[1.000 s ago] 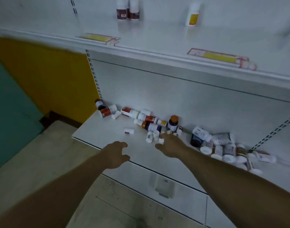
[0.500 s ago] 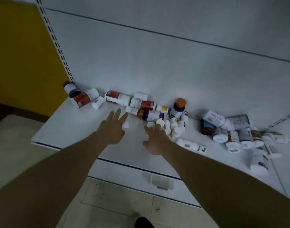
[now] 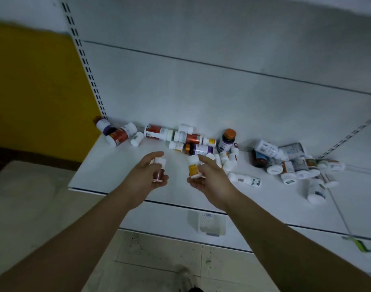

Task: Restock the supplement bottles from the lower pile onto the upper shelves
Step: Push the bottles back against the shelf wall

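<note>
My left hand [image 3: 147,175] grips a small white-capped bottle with a red label [image 3: 159,168], held upright just above the low white shelf [image 3: 108,173]. My right hand [image 3: 209,175] grips a small white-capped bottle with a yellow-orange label [image 3: 193,167], also upright. Behind both hands a pile of supplement bottles [image 3: 193,142] lies scattered along the shelf's back panel, most on their sides. One dark bottle with an orange cap [image 3: 227,140] stands upright. The upper shelves are out of view.
More bottles [image 3: 289,163] lie heaped at the right of the shelf. A slotted upright [image 3: 85,66] runs up at the left beside a yellow wall [image 3: 37,85]. A white plastic holder [image 3: 208,224] hangs on the shelf's front. Tiled floor [image 3: 159,256] lies below.
Both hands reached into the pile with fingers spread, then each closed round a small bottle and lifted it off the shelf toward me. The camera tilted down, losing the upper shelf.
</note>
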Demonstrator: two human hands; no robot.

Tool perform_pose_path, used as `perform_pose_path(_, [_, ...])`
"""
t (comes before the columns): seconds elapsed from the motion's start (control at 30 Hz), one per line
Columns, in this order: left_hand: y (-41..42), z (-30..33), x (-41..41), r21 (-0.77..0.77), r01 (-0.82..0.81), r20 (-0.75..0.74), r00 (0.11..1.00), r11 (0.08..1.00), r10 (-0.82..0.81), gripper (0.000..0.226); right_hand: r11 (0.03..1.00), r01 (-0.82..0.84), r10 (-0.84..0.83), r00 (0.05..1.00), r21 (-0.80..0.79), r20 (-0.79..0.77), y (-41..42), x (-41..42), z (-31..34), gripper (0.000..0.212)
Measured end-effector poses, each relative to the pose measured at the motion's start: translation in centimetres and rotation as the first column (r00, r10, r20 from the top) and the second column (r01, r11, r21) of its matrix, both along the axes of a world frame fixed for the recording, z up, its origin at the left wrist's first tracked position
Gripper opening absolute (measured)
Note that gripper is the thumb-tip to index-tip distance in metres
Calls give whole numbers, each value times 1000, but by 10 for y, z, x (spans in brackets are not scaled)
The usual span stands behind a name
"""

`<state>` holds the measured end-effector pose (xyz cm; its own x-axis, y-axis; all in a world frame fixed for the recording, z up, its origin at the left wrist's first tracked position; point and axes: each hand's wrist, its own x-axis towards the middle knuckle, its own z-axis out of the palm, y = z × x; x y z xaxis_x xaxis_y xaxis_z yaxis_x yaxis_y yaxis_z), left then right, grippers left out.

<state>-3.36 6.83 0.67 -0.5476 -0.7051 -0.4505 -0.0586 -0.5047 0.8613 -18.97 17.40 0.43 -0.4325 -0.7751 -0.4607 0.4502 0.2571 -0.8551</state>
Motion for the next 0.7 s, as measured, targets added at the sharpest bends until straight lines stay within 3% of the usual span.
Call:
perform_pose_path(0.07, [14,41,27,56,-12,-163,986,998,21,27,988,41,-19,989,-146,147,12,22,40,41])
perform_pose_path(0.17, [31,101,57,76,9,-343,939,997,18,29,952,77,-10,975,-295,223,28,54,95,51])
perform_pose_path(0.3, [53,173,82,28,81,-511,858,996,-56,32,878,105,18,968,-466,251,46,93,161,31])
perform_pose_path(0.4, [68,214,92,-122,99,-519,842,988,-149,37,836,72,-15,994,-545,108,59,110,200,25])
perform_pose_path(0.5, [83,248,94,-263,86,-488,847,961,-209,43,783,50,0,997,-620,80,73,112,235,26])
perform_pose_path(0.7, [108,305,79,-322,92,-589,760,942,-276,40,703,58,-13,998,-709,68,91,92,297,31])
